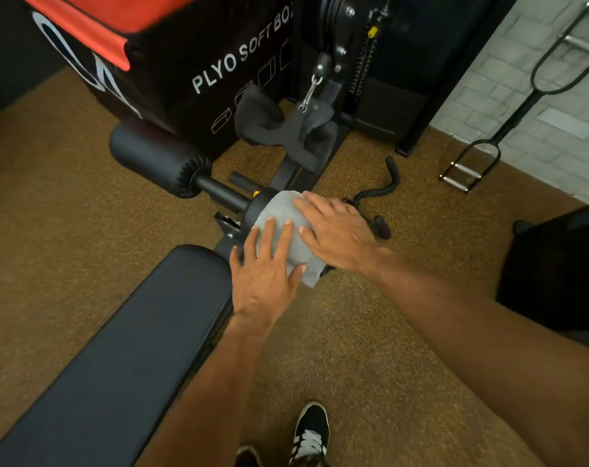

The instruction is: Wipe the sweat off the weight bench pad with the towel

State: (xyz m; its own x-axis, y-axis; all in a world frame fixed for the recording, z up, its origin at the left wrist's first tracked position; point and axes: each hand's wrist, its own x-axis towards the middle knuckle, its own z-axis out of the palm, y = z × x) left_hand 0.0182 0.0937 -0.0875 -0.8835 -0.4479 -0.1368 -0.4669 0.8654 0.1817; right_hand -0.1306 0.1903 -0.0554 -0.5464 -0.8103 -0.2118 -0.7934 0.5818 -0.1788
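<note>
The left hand (266,284) and right hand (336,230) are bare, with short trimmed fingernails, and the left forearm (215,372) and right forearm (471,318) are uncovered all the way to the picture's edge. One foot wears a black sneaker (311,433) with white laces, white side stripes and a pale rim to its sole. Only the dark toe of a second shoe (249,455) shows at the bottom edge.

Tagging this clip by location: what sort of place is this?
Most likely a gym: a black padded weight bench, a plyo soft box and a cable machine stand on speckled flooring.
</note>
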